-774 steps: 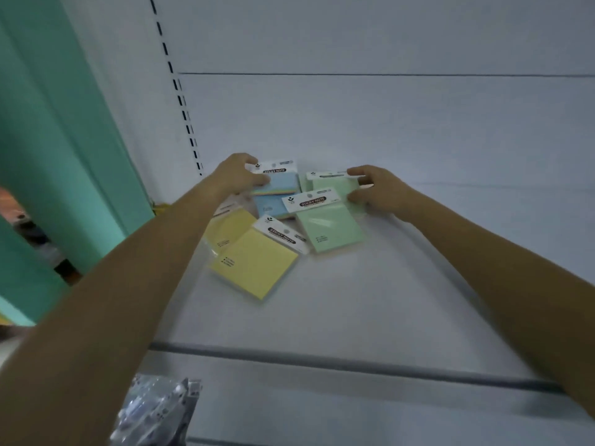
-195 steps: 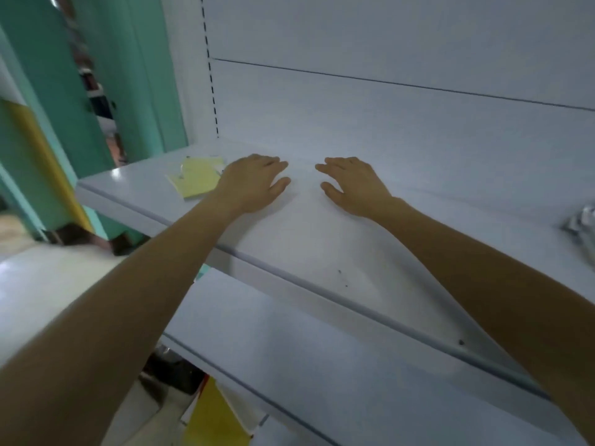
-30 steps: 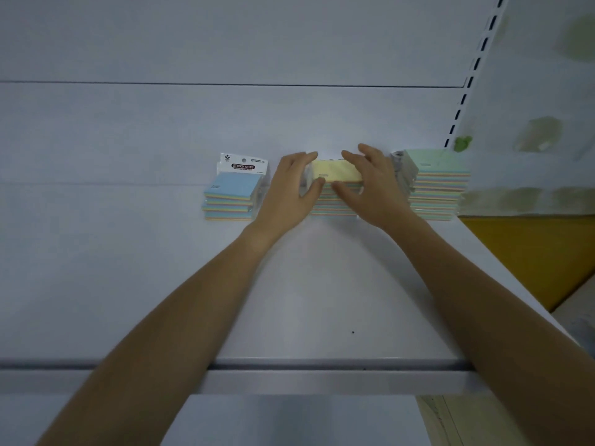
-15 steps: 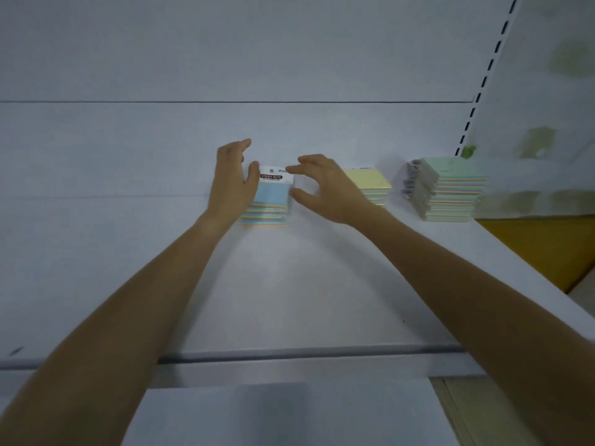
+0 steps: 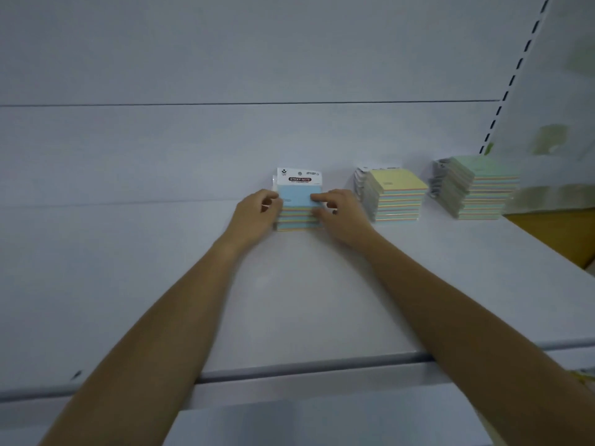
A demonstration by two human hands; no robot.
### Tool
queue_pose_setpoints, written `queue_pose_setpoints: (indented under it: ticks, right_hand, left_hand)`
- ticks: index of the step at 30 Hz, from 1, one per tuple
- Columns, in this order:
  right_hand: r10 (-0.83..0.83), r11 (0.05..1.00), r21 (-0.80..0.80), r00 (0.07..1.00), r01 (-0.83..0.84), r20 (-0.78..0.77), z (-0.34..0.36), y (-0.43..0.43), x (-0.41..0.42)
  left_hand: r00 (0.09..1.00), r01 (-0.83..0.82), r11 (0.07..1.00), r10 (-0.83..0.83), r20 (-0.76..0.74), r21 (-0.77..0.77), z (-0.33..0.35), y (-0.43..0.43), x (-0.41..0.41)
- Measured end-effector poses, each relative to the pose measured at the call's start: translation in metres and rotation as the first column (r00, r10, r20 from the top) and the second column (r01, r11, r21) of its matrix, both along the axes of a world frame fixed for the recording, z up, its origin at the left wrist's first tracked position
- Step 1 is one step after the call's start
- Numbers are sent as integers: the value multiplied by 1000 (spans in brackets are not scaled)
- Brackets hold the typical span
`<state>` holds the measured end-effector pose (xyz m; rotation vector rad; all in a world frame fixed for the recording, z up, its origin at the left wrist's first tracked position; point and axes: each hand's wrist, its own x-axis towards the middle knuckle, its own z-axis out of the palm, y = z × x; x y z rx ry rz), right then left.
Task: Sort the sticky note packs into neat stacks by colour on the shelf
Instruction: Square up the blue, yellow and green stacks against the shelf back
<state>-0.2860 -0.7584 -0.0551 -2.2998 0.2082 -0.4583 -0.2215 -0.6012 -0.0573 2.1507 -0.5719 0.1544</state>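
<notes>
Three stacks of sticky note packs stand in a row at the back of the white shelf [image 5: 289,300]. The blue-topped stack [image 5: 297,197] is the leftmost, its white header card reading "STICKY NOTE". My left hand [image 5: 257,214] grips its left side with curled fingers. My right hand [image 5: 338,210] grips its right side, the forefinger lying on the top pack. The yellow-topped stack [image 5: 397,194] stands just right of my right hand. The green-topped stack [image 5: 476,188] stands farthest right, near the shelf's end.
The shelf's back panel [image 5: 225,140] rises right behind the stacks. A slotted upright [image 5: 512,82] runs up at the far right. The shelf's front lip [image 5: 306,368] crosses under my forearms. A yellow surface [image 5: 553,233] shows past the shelf's right end.
Both hands left the yellow stack a second ago and moved left to the blue stack. They have now closed in on its two sides, lower on the stack than half a second ago.
</notes>
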Motion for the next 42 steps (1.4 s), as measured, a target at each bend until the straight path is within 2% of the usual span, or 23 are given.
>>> queue_pose_setpoints:
  ticks: [3,9,13,18,23,28,36,42]
  right_hand:
    - [-21,1000,-1,1000,21,5,2,-2,-2]
    - [30,992,-124,999,-32,-22,2,2,-9]
    - [20,985,-169,999,-26,-39,4,7,-9]
    - [52,975,-211,996,-67,-74,3,7,-9]
    - [37,972,-231,998,-47,-46,3,4,-11]
    - [19,984,-180,1000,-19,-1,4,5,-14]
    - [-40,989,-141,999,41,8,3,7,-17]
    - [-52,991,-125,999,52,8,4,7,-18]
  left_hand:
    - [1000,12,1000,-12,15,-2,3,-4,-4]
    - [990,139,988,-139,-11,65,2,0,-2]
    - [985,155,987,-157,-76,-30,3,3,-4]
    - [987,161,986,-160,-28,35,3,2,-3]
    - [991,136,989,-136,-4,66,4,-1,-7]
    - [994,98,995,-98,-42,14,6,0,-11]
    - [999,37,999,-37,-9,-28,5,-3,-15]
    - [997,8,997,-13,-73,-74,9,-1,-18]
